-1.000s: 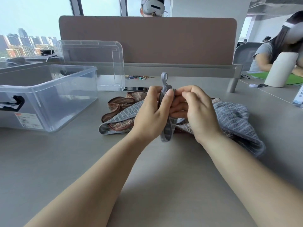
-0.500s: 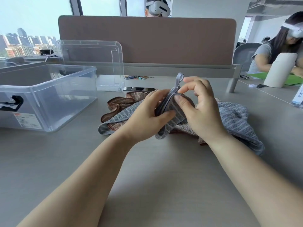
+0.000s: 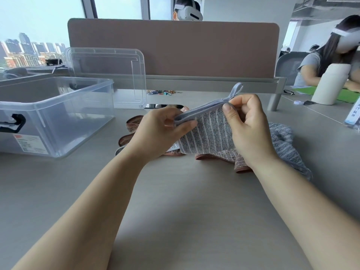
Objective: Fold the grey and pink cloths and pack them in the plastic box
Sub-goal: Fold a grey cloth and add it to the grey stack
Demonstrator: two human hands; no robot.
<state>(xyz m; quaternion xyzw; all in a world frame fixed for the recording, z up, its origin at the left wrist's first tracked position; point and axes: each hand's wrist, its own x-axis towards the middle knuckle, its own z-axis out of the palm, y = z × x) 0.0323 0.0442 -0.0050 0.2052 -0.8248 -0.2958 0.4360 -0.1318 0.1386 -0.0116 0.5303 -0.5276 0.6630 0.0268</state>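
Fingers (image 3: 228, 113) of both hands pinch the top edge of the grey cloth (image 3: 208, 133), just over the pink cloth (image 3: 214, 155) on the desk (image 3: 185, 201). The edge runs from left hand (image 3: 161, 133) to right hand (image 3: 251, 129). The plastic box (image 3: 58, 121) is nearer the left hand.

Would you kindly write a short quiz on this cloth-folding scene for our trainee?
1. True or false: the plastic box already holds a folded cloth.
2. The left hand and right hand pinch the grey striped cloth along its: A) top edge, B) bottom edge, C) middle.
3. Which cloth lies on the table beneath the held one?
Key: 1 false; 2 A; 3 the pink cloth.
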